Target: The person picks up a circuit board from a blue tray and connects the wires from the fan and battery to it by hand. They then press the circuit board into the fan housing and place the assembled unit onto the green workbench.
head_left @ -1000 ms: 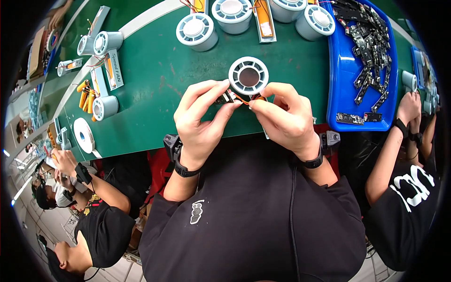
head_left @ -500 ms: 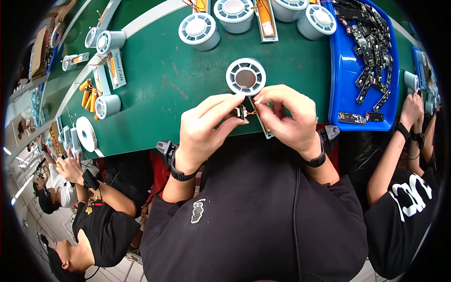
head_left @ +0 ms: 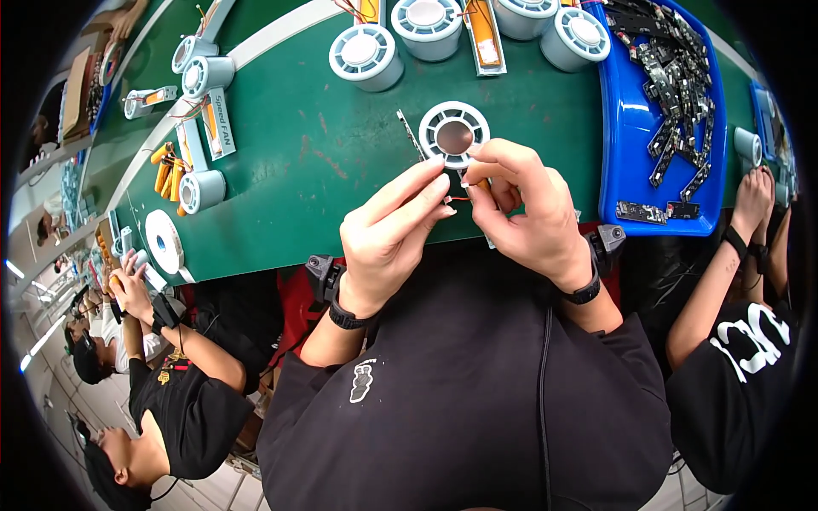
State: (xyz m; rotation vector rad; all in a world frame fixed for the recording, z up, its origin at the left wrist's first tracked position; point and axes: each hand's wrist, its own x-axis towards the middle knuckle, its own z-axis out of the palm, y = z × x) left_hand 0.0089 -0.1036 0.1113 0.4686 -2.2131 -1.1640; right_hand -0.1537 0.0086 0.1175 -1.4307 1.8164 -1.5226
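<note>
A light-blue handheld fan (head_left: 432, 111) lies before me with its round grille head pointing away. Its handle is partly hidden under my right hand. My left hand (head_left: 388, 230) is closed on a narrow black circuit board (head_left: 411, 134), which sticks out past the fingertips beside the fan head. Between the thumb and forefinger of my right hand (head_left: 537, 217), just below the fan head, is a small white wire connector (head_left: 465, 182). A thin red wire (head_left: 460, 199) runs between the hands, with a small plug near my left thumb.
A blue tray (head_left: 622, 153) of black circuit boards stands to the right. Several fan bodies (head_left: 366, 58) line the far side of the green table (head_left: 298, 187). Leftward lie more fans, orange battery cells (head_left: 166, 175) and a white tape roll (head_left: 164, 242). Co-workers sit on both sides.
My left hand has turned the circuit board, so its long strip now points up and away, left of the fan head. My right hand keeps its pinch near the fan. The view has shifted slightly.
</note>
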